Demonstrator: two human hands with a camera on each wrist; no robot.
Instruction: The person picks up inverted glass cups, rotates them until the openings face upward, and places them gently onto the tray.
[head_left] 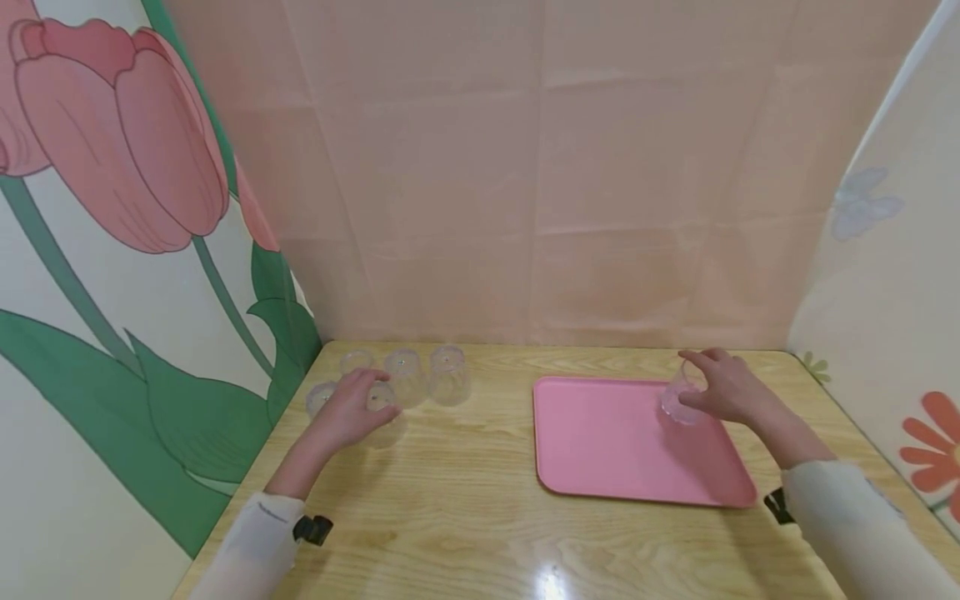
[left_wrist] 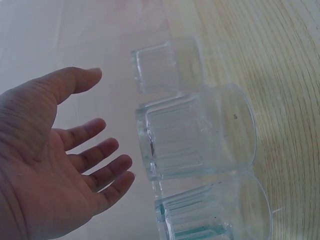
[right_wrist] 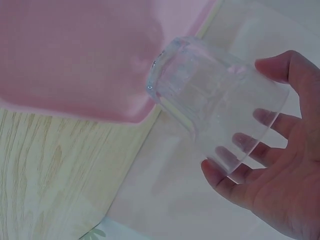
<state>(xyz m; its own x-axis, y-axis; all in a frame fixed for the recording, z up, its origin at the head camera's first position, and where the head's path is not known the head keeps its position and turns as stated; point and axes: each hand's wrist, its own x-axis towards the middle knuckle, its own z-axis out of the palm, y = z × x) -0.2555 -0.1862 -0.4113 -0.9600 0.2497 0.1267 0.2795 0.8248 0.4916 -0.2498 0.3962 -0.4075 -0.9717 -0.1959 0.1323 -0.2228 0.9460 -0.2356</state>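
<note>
My right hand (head_left: 723, 390) grips a clear drinking glass (head_left: 678, 403) near its rim, thumb on one side and fingers round the other. The glass's thick base (right_wrist: 162, 75) points down at the far right part of a pink tray (head_left: 622, 442). At the left, my left hand (head_left: 351, 412) hovers over a group of clear glasses, fingers spread and holding nothing. One glass (head_left: 381, 398) shows between its thumb and fingers in the head view. In the left wrist view, glasses (left_wrist: 200, 135) stand upside down, wide rims on the table, beside the fingertips.
More clear glasses (head_left: 450, 379) stand in the back left group on the wooden table (head_left: 450, 517). A pink backdrop (head_left: 427, 167) rises behind the table. Printed flower panels (head_left: 120, 133) flank both sides.
</note>
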